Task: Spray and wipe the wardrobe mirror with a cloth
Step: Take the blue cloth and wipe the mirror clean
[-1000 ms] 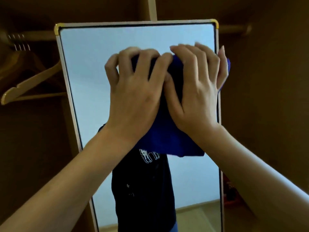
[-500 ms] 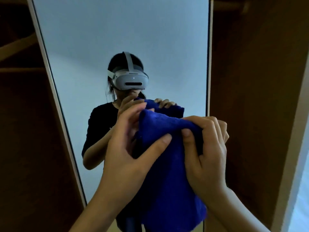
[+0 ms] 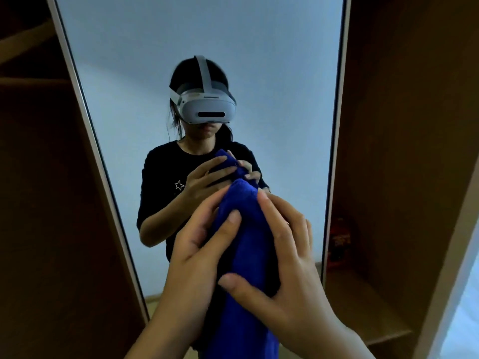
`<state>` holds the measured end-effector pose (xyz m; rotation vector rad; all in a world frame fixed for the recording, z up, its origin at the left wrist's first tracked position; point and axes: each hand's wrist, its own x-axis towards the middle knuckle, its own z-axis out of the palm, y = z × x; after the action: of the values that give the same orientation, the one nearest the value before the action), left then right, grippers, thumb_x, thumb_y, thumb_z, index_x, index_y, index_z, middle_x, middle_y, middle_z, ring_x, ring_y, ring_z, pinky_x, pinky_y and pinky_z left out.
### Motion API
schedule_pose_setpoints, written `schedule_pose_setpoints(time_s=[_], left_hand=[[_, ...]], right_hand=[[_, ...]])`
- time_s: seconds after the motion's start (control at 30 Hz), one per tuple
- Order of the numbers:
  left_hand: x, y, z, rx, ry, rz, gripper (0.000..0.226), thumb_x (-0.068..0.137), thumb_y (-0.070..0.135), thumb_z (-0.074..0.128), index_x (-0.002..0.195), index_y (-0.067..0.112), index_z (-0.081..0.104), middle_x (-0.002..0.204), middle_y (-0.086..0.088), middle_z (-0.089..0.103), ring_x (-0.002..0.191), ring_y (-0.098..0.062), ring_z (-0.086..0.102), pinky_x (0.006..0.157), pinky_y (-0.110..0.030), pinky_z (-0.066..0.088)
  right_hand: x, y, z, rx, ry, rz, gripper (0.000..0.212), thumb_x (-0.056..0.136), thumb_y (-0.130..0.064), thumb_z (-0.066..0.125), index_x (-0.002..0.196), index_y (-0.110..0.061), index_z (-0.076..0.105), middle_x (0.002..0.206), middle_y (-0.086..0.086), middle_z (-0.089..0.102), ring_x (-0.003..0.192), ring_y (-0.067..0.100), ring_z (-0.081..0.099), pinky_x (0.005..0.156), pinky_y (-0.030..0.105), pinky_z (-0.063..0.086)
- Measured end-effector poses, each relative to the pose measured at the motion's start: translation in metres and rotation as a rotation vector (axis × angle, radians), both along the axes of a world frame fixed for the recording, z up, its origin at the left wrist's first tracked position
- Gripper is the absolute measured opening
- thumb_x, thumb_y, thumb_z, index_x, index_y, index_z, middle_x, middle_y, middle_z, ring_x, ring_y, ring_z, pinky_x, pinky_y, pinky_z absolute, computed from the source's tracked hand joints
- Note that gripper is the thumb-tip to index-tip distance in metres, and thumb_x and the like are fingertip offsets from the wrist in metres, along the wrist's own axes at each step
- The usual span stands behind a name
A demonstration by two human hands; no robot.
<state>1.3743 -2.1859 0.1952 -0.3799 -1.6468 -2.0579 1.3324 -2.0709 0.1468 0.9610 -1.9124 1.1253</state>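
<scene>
Both hands are gripping the blue cloth [image 3: 250, 244] in front of the wardrobe mirror [image 3: 272, 60], the left hand [image 3: 199, 255] curling round its left side and the right hand [image 3: 290, 265] round its right, the cloth hanging bunched between them.

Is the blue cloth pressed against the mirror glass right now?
No, the blue cloth is held between the left hand and right hand, away from the mirror.
</scene>
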Motion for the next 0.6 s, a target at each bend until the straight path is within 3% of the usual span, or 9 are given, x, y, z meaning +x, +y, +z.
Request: schedule_pose_setpoints(time_s=[0.07,0.17,0.3,0.37,0.6], left_hand=[[0.000,-0.004,-0.001,-0.039,-0.001,-0.037,0.029,0.083,0.016,0.058,0.106,0.028,0.071,0.108,0.010,0.071,0.103,-0.008,0.067,0.076,-0.014,0.053],[0.000,-0.001,-0.005,-0.206,0.107,0.011,0.030,0.089,0.012,0.054,0.115,0.022,0.065,0.118,0.008,0.067,0.114,-0.010,0.061,0.090,-0.016,0.049],[-0.002,0.003,-0.015,-0.417,0.186,0.322,0.036,0.091,0.020,0.051,0.126,0.022,0.058,0.123,0.010,0.062,0.120,-0.013,0.057,0.099,-0.034,0.049],[-0.006,-0.002,-0.019,-0.577,0.249,0.545,0.037,0.092,0.026,0.052,0.130,0.025,0.056,0.125,0.013,0.059,0.121,-0.014,0.055,0.098,-0.035,0.049],[-0.015,-0.010,-0.032,-0.783,0.403,0.661,0.041,0.094,0.014,0.057,0.134,0.009,0.053,0.136,0.005,0.055,0.131,-0.004,0.045,0.105,-0.020,0.041]], right_hand=[[-0.004,-0.003,-0.006,0.019,0.065,-0.098,0.082,0.083,-0.063,0.055,0.150,-0.046,0.011,0.151,-0.018,0.020,0.136,0.010,0.029,0.103,0.046,0.041],[-0.012,-0.007,-0.016,-0.030,0.192,-0.201,0.073,0.091,-0.044,0.054,0.152,-0.038,0.015,0.147,-0.008,0.031,0.127,0.012,0.039,0.098,0.041,0.043],[-0.023,-0.010,-0.023,-0.058,0.252,-0.247,0.072,0.093,-0.023,0.059,0.152,-0.035,0.020,0.139,-0.007,0.041,0.118,0.010,0.044,0.091,0.040,0.044],[-0.029,-0.013,-0.022,-0.074,0.265,-0.283,0.067,0.091,-0.020,0.063,0.148,-0.030,0.030,0.135,-0.007,0.046,0.113,0.013,0.049,0.087,0.041,0.045],[-0.044,-0.015,-0.020,-0.103,0.257,-0.336,0.052,0.095,-0.030,0.055,0.144,-0.028,0.038,0.128,-0.005,0.054,0.106,0.015,0.054,0.081,0.040,0.046]])
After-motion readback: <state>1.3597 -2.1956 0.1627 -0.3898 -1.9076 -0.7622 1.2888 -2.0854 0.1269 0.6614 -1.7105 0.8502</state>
